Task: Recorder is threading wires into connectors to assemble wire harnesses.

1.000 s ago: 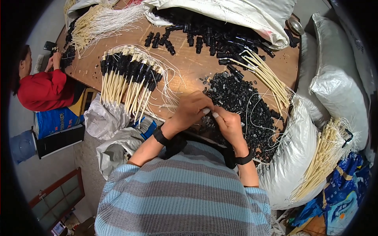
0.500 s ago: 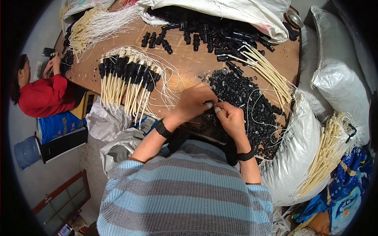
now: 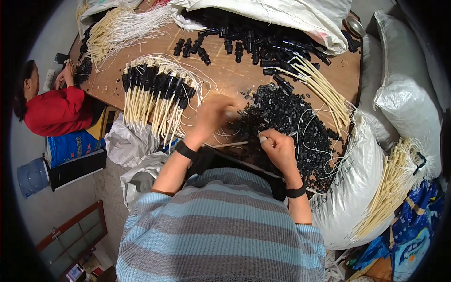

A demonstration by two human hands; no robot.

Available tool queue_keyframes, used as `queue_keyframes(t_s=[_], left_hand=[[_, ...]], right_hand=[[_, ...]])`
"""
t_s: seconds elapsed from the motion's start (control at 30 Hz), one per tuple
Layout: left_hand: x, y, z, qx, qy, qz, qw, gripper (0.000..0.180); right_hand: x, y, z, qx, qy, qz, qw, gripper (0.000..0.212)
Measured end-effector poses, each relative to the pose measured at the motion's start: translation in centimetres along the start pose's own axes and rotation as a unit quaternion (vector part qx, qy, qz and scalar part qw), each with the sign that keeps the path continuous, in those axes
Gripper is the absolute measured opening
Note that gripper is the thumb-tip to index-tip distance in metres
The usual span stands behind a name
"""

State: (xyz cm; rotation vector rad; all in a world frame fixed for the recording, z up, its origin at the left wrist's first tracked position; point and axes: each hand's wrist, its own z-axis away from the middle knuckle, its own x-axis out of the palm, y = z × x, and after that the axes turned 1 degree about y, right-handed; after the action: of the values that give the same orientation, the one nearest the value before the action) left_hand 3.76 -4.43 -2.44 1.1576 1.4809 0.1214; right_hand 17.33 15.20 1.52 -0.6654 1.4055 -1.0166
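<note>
My left hand (image 3: 213, 116) is smeared by motion over the table's near part, between a bundle of black connectors on cream tubes (image 3: 159, 89) and a heap of small black pieces (image 3: 282, 110). Its fingers cannot be made out. Over the near edge of that heap, my right hand (image 3: 280, 149) is closed, thumb and index finger pinched together. A tiny pale tip shows at the pinch, too small to name. Between the two hands, a cream tube (image 3: 230, 144) lies by the table's near edge.
Loose black connectors (image 3: 249, 44) spill from a white sack (image 3: 277, 19) at the back. Cream tubes with white wires (image 3: 324, 87) lie right of the heap. Full sacks (image 3: 406, 89) crowd the right side. A person in red (image 3: 58, 110) works at the far left.
My hands were together over the heap's near edge and are now apart. The left has swung left; the right stays near its place. The cream tube now shows between them.
</note>
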Motion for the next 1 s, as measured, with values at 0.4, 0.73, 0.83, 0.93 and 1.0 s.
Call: queue_keyframes(t_s=[0.4,0.73,0.83,0.93,1.0], left_hand=[[1.4,0.4,-2.6,0.104,-0.072,0.022,0.992,0.033],[1.4,6.5,-0.8,-0.122,-0.072,0.334,0.932,0.012],[3.3,6.5,-0.4,0.149,0.016,0.170,0.974,0.011],[2.2,7.5,-1.2,0.198,-0.027,0.071,0.977,0.011],[2.2,7.2,-1.3,0.201,-0.021,0.076,0.976,0.023]], right_hand=[[0.3,0.9,-0.1,0.082,0.019,-0.118,0.989,0.007],[1.7,2.0,-2.7,0.125,0.055,-0.178,0.974,0.010],[1.8,1.0,-2.9,0.105,0.059,-0.218,0.968,0.013],[1.4,1.7,-2.3,0.106,0.056,-0.144,0.982,0.012],[1.8,0.8,-2.4,0.047,0.086,-0.114,0.989,0.011]])
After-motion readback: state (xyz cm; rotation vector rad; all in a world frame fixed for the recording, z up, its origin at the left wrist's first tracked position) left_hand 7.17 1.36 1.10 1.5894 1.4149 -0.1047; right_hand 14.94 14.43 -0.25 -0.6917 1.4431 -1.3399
